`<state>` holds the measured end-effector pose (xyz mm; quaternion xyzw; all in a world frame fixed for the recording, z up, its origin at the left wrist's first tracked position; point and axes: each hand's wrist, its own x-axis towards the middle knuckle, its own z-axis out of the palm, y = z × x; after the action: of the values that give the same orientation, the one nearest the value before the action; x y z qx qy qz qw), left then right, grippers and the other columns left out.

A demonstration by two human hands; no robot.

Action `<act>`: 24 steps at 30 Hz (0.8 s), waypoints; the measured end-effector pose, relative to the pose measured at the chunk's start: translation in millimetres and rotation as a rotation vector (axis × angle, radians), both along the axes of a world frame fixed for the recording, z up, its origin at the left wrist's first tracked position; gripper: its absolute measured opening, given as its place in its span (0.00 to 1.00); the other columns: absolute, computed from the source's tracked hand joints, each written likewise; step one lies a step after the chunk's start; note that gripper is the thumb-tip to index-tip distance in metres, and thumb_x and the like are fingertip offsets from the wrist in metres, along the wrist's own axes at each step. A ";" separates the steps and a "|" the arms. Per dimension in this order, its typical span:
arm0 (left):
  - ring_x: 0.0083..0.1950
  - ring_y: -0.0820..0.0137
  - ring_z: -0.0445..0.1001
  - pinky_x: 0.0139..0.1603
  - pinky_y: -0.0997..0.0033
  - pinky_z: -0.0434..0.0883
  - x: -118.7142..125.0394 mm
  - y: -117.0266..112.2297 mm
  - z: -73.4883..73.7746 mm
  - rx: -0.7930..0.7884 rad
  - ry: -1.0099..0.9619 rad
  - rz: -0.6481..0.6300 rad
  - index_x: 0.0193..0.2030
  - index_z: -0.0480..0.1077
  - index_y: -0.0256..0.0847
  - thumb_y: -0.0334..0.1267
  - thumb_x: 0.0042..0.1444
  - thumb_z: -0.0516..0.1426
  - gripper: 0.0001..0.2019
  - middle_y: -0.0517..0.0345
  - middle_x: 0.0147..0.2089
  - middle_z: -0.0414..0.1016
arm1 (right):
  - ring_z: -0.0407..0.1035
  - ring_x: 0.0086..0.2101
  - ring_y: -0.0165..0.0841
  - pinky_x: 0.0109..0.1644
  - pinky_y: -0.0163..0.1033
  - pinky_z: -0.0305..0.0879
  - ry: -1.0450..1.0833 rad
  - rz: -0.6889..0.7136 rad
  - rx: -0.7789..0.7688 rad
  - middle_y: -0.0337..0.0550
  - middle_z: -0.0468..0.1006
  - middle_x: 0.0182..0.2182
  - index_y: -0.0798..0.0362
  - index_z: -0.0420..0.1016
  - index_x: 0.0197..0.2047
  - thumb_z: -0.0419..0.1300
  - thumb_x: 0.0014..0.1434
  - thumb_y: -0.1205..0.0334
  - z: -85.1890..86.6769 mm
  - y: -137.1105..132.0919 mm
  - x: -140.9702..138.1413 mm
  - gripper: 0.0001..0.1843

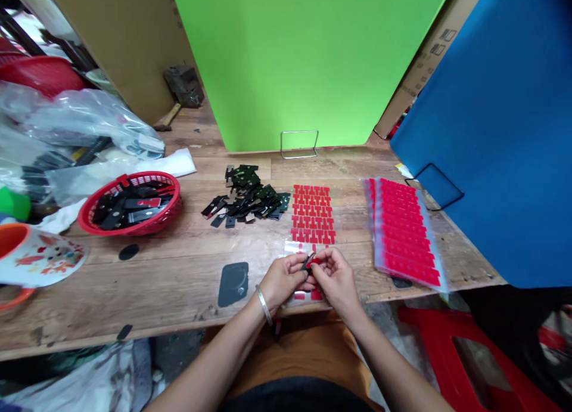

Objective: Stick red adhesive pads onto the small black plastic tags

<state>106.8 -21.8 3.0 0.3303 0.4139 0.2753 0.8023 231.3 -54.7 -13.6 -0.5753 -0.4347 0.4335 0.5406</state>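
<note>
Black piece (306, 262) sits over the clear sheet (291, 245), pinched in my left hand (281, 279); my right hand (338, 279) nips the red patch (314, 261) against it; I judge it light, stiff, smooth, best taken by its edges

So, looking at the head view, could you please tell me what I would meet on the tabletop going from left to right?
Mug, red basket, heap of black pieces, red T-shaped pieces, stack of red sheets.
</note>
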 end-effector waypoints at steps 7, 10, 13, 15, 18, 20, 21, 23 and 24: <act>0.30 0.72 0.76 0.33 0.74 0.72 -1.0 0.8 -0.3 0.000 -0.013 -0.010 0.40 0.68 0.33 0.28 0.41 0.61 0.16 0.51 0.37 0.75 | 0.62 0.21 0.26 0.24 0.31 0.62 -0.015 -0.015 -0.008 0.34 0.67 0.24 0.51 0.64 0.31 0.58 0.50 0.62 -0.4 0.2 -1.0 0.06; 0.30 0.73 0.76 0.34 0.75 0.72 -0.8 0.7 0.2 0.016 -0.006 -0.019 0.40 0.68 0.33 0.30 0.43 0.61 0.15 0.52 0.36 0.75 | 0.62 0.22 0.26 0.24 0.31 0.62 -0.019 -0.016 -0.005 0.35 0.67 0.24 0.51 0.64 0.31 0.58 0.50 0.62 -0.7 0.1 -1.3 0.06; 0.28 0.74 0.75 0.33 0.75 0.73 1.7 -0.4 -0.2 0.038 0.035 0.016 0.39 0.68 0.32 0.33 0.47 0.59 0.12 0.54 0.31 0.75 | 0.62 0.21 0.26 0.23 0.31 0.61 -0.029 -0.007 -0.007 0.34 0.66 0.24 0.51 0.64 0.32 0.58 0.51 0.62 -0.9 -1.3 -2.0 0.06; 0.25 0.74 0.75 0.31 0.74 0.73 4.3 -1.6 -1.3 0.056 0.076 0.057 0.39 0.68 0.32 0.33 0.48 0.58 0.11 0.55 0.28 0.75 | 0.62 0.22 0.26 0.24 0.31 0.60 -0.059 -0.009 0.002 0.35 0.67 0.24 0.51 0.64 0.33 0.57 0.52 0.61 -0.4 -3.3 -2.7 0.05; 0.24 0.72 0.75 0.28 0.74 0.73 7.3 -3.6 -3.2 0.087 0.105 0.088 0.39 0.69 0.31 0.35 0.47 0.59 0.12 0.54 0.28 0.76 | 0.63 0.24 0.28 0.28 0.32 0.61 -0.165 -0.038 0.033 0.36 0.69 0.26 0.52 0.66 0.34 0.55 0.55 0.61 3.0 -6.8 -3.5 0.04; 0.25 0.72 0.75 0.28 0.74 0.73 7.8 -4.5 -3.9 0.097 0.100 0.096 0.40 0.69 0.32 0.36 0.47 0.59 0.13 0.53 0.29 0.76 | 0.64 0.27 0.29 0.31 0.34 0.62 -0.260 -0.066 0.072 0.40 0.70 0.30 0.52 0.67 0.34 0.54 0.56 0.61 7.0 -7.6 -3.6 0.04; 0.25 0.72 0.75 0.28 0.74 0.73 7.7 -4.9 -4.1 0.099 0.096 0.098 0.40 0.69 0.32 0.36 0.47 0.59 0.14 0.53 0.29 0.76 | 0.64 0.29 0.29 0.32 0.35 0.62 -0.305 -0.080 0.094 0.41 0.70 0.33 0.52 0.68 0.34 0.54 0.56 0.62 9.1 -7.1 -3.5 0.04; 0.26 0.72 0.75 0.28 0.74 0.73 7.1 -5.3 -4.2 0.106 0.093 0.092 0.41 0.69 0.32 0.37 0.47 0.59 0.14 0.52 0.30 0.77 | 0.64 0.30 0.30 0.33 0.35 0.62 -0.371 -0.107 0.133 0.43 0.68 0.36 0.52 0.69 0.32 0.54 0.55 0.63 12.5 -4.4 -2.7 0.03; 0.26 0.72 0.75 0.28 0.74 0.73 6.7 -5.4 -4.3 0.110 0.094 0.086 0.42 0.69 0.32 0.37 0.47 0.59 0.15 0.52 0.30 0.77 | 0.64 0.31 0.30 0.33 0.35 0.61 -0.393 -0.116 0.142 0.43 0.67 0.36 0.52 0.69 0.31 0.54 0.55 0.64 13.5 -2.5 -2.2 0.03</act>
<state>113.5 -27.2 -1.3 0.3685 0.4489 0.3161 0.7502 229.1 -57.3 -0.1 -0.6331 -0.5274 0.2496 0.5086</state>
